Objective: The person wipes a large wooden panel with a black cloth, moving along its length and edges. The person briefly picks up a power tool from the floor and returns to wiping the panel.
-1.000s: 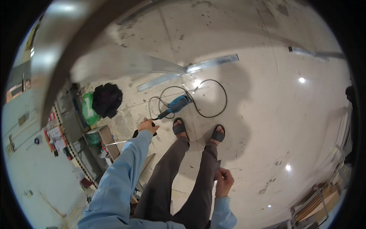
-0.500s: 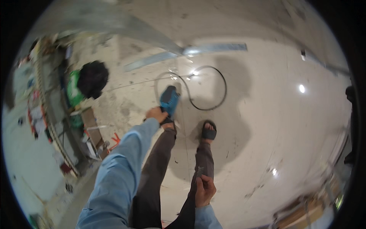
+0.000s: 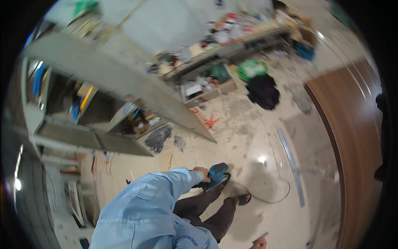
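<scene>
My left hand [image 3: 202, 174] is closed round the grip of a teal and black power tool [image 3: 217, 172], held low in front of my legs, over one sandalled foot. What kind of power tool it is, I cannot tell. A dark cable [image 3: 277, 201] loops over the floor to the right of my feet. At the bottom edge, my right hand [image 3: 260, 244] is partly cut off, pinching a small flat grey piece [image 3: 262, 236] whose kind does not show.
A grey open-fronted cabinet [image 3: 97, 137] stands at left. Beyond it are a cluttered bench [image 3: 265, 36], a box of odds and ends [image 3: 228, 87], orange-handled tools [image 3: 209, 121], a green bag [image 3: 252, 69] and a dark bundle [image 3: 263, 92]. A metal strip [image 3: 291, 166] and brown wooden panel [image 3: 352, 108] are at right.
My view has swung left, bringing in the cabinet and the wooden panel. The power tool stays in my left hand; my right hand now sits at the bottom edge.
</scene>
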A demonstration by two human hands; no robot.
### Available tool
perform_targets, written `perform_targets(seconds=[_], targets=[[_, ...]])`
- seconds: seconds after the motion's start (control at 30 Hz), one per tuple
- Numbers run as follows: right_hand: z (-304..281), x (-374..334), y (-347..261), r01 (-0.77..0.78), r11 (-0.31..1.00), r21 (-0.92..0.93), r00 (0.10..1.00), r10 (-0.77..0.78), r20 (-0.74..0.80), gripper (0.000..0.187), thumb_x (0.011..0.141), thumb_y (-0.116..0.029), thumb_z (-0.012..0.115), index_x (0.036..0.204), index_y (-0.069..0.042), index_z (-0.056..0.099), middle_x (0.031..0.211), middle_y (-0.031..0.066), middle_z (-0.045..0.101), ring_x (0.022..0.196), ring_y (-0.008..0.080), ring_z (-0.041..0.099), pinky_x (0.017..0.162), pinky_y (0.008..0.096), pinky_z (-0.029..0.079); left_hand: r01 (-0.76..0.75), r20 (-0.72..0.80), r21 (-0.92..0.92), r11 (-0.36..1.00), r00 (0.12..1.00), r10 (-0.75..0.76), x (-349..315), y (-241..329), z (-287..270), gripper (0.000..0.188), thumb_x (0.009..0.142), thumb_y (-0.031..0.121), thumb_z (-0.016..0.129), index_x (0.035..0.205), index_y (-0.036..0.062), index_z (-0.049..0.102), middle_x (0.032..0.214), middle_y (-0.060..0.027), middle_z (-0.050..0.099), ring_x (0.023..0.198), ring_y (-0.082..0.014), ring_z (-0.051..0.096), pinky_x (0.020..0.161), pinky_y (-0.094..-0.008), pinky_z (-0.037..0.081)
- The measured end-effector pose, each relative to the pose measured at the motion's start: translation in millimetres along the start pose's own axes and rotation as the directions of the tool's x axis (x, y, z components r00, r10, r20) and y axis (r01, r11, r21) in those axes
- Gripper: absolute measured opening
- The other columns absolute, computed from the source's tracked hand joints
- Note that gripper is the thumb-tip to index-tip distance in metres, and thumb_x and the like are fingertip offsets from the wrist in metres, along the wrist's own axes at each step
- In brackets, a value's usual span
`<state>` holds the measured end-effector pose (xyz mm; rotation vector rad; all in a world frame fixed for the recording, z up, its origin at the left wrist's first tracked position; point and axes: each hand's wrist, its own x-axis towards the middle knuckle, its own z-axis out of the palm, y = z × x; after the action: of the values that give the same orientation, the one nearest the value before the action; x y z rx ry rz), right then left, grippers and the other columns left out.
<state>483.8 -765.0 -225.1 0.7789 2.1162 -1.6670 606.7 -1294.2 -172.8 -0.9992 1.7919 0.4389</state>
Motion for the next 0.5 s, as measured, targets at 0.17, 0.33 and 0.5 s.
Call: perform_targets(seconds=[0.17,0.33,0.5], targets=[[65,29,-63,0.142,0.976,-0.168,0.982,-0.117,0.15,0.01,0.085,-0.002,0.069,0.092,0.005,0.069,0.091,0.0104,0.068,0.078,0.0179,0.062,0.071,0.0331,0.055,0.321,-0.037,-0.443,0.837,0.926,-0.375,-69,-164,23,0.066,0.07,0.059,0.072,0.113,0.009,0.076,0.112,-0.0147,0.074,0.106,-0.0295,0.071,0.091,-0.0402,0.055],[195,6,-115,0.336,0.913,-0.231,0.877,-0.214,0.43,0.011,0.085,-0.003,0.069,0.092,0.005,0.069,0.09,0.0107,0.069,0.077,0.0181,0.062,0.07,0.0331,0.055,0.369,-0.094,-0.84,0.398,0.623,-0.776,-135,-342,25,0.065,0.07,0.057,0.074,0.11,0.0049,0.076,0.109,-0.0179,0.074,0.102,-0.0309,0.072,0.087,-0.0412,0.056],[324,-72,-122,0.492,0.827,-0.273,0.738,-0.23,0.634,0.012,0.085,-0.003,0.069,0.093,0.005,0.069,0.089,0.011,0.069,0.076,0.0183,0.063,0.07,0.0332,0.055,0.34,-0.13,-0.907,0.249,0.336,-0.933,-156,-546,-31,0.058,0.076,0.053,0.076,0.111,0.0071,0.075,0.117,-0.0178,0.072,0.111,-0.0315,0.069,0.093,-0.0415,0.055]])
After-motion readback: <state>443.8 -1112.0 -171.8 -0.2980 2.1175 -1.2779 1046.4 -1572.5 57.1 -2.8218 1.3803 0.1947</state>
